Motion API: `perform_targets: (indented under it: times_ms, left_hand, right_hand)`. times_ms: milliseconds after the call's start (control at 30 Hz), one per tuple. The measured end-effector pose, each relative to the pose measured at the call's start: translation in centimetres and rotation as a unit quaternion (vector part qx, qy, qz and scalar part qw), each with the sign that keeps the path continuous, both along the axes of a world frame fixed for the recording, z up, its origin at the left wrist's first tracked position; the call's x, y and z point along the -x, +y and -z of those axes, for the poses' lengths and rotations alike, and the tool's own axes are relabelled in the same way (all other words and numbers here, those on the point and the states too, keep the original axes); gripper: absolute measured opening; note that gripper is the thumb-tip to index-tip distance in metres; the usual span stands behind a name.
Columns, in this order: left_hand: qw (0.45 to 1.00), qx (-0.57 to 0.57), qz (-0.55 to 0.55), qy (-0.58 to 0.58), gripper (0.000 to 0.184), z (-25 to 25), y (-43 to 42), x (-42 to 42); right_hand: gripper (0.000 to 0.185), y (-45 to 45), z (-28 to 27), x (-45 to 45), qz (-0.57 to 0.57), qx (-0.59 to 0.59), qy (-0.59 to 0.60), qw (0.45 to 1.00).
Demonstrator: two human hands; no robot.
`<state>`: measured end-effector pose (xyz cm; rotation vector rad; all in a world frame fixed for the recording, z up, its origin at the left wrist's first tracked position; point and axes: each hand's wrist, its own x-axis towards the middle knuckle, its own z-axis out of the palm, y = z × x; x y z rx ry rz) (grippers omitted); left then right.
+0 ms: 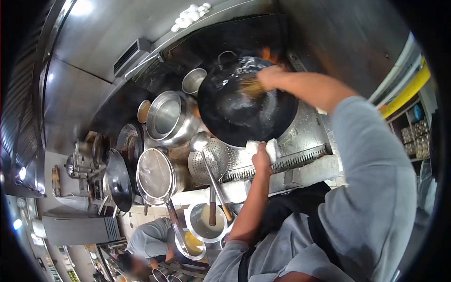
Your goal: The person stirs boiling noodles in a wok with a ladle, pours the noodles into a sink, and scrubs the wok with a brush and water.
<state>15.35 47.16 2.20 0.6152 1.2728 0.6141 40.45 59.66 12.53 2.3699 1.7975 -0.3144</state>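
A large black wok sits on the range, with water and wet streaks in its bowl. My right hand is closed around a bamboo wok brush, its bristles down inside the wok and smeared by motion. At the wok's near rim, my left hand grips a folded white cloth pressed against the edge. Orange flame shows behind the wok's far rim, near a loop handle.
Left of the wok stand a small metal pot and stacked steel bowls. A perforated skimmer, a ladle and a mesh strainer lie nearer me. Another person bends at lower left. White eggs or egg-like objects line a ledge.
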Motion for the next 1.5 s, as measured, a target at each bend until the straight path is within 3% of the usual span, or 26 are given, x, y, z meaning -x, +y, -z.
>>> perform_targets:
  times_ms: [33, 100, 167, 233, 367, 433, 500, 567, 667, 700, 800, 967, 1133, 1267, 1367, 1500]
  left_hand:
    - [0.993, -0.074, 0.042, 0.076, 0.045, 1.5, 0.4, 0.3]
    - [0.985, -0.095, 0.042, 0.137, 0.046, 1.0, 1.2, 0.4]
    - [0.975, -0.146, -0.035, 0.165, 0.048, 0.8, 1.4, 1.2]
    - [0.949, -0.211, -0.028, 0.233, 0.044, -1.6, 0.8, 3.3]
    - [0.961, -0.21, -0.028, 0.175, 0.041, -5.2, -0.1, 7.5]
    - [0.943, -0.244, -0.012, 0.228, 0.041, -5.7, -1.0, 9.1]
    - [0.947, -0.243, -0.005, 0.211, 0.04, -6.3, -2.3, 10.1]
    - [0.949, -0.244, 0.001, 0.2, 0.036, -6.9, -3.3, 10.4]
    - [0.934, -0.279, -0.02, 0.223, 0.033, -6.7, -2.8, 11.3]
    - [0.918, -0.289, -0.012, 0.272, 0.033, -9.4, -4.1, 10.5]
    - [0.875, -0.345, -0.017, 0.34, 0.037, -10.7, -4.0, 11.9]
    - [0.839, -0.412, 0.03, 0.354, 0.03, -11.7, -4.5, 12.9]
    - [0.793, -0.478, 0.08, 0.369, 0.024, -12.9, -4.9, 12.3]
    - [0.77, -0.506, 0.091, 0.377, 0.024, -13.1, -3.8, 12.9]
    - [0.752, -0.505, 0.121, 0.405, 0.027, -14.6, -3.8, 12.9]
    - [0.741, -0.516, 0.142, 0.405, 0.027, -15.5, -3.1, 12.8]
  right_hand:
    - [0.03, 0.3, 0.3, 1.8, 0.028, -0.056, 0.073, 0.995]
    - [0.049, -0.3, 5.2, 5.1, 0.007, -0.095, 0.129, 0.987]
    - [0.066, -2.8, 5.1, 6.6, -0.064, -0.021, 0.154, 0.986]
    - [0.071, -8.1, 0.1, 5.6, -0.171, -0.007, 0.167, 0.971]
    - [0.066, -14.7, -4.7, 1.3, -0.164, -0.043, 0.16, 0.972]
    - [0.061, -17.9, -8.3, -0.5, -0.057, -0.087, 0.171, 0.98]
    - [0.061, -18.2, -8.0, -3.5, -0.006, -0.132, 0.148, 0.98]
    - [0.063, -20.6, -11.3, -3.7, 0.122, -0.128, 0.253, 0.951]
    - [0.053, -21.8, -12.1, -4.1, 0.148, -0.186, 0.27, 0.933]
    - [0.053, -21.7, -11.9, -4.5, 0.147, -0.186, 0.27, 0.933]
    - [0.066, -20.7, -10.0, -5.3, 0.159, -0.183, 0.267, 0.933]
    - [0.069, -18.6, -6.7, -4.9, 0.169, -0.127, 0.242, 0.947]
    - [0.059, -16.6, -2.6, -4.3, 0.162, -0.133, 0.206, 0.956]
    - [0.058, -17.3, -2.5, -4.4, 0.149, -0.106, 0.22, 0.958]
    - [0.056, -18.6, -3.6, -4.4, 0.159, -0.154, 0.207, 0.953]
    - [0.06, -19.6, -3.9, -4.8, 0.21, -0.103, 0.294, 0.927]
